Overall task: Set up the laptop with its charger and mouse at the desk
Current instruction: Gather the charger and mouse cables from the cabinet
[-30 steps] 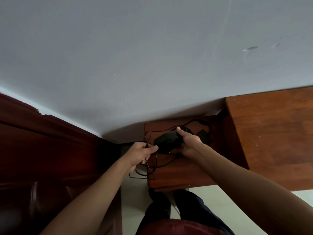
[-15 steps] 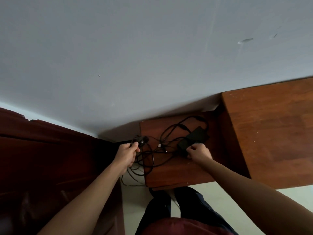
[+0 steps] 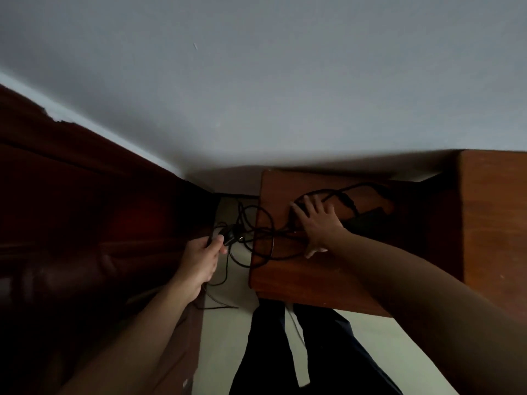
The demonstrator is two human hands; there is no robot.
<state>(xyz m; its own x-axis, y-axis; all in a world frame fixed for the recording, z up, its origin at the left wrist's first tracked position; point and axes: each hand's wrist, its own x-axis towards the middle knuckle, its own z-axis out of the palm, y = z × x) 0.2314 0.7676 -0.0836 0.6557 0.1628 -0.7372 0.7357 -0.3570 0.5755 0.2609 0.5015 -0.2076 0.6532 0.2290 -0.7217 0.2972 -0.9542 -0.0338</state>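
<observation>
just right of the right hand [image 3: 316, 225], fingers [image 3: 312, 203] spread, lies the charger brick [image 3: 368, 220]; the left hand [image 3: 204, 252] pinches a plug [image 3: 228, 238].

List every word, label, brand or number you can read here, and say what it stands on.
No text can be read in this view.
The charger brick is dark and shows no legible label.
The plug in the left hand is too blurred to show any marking.
The side table and the wall carry no text.
</observation>
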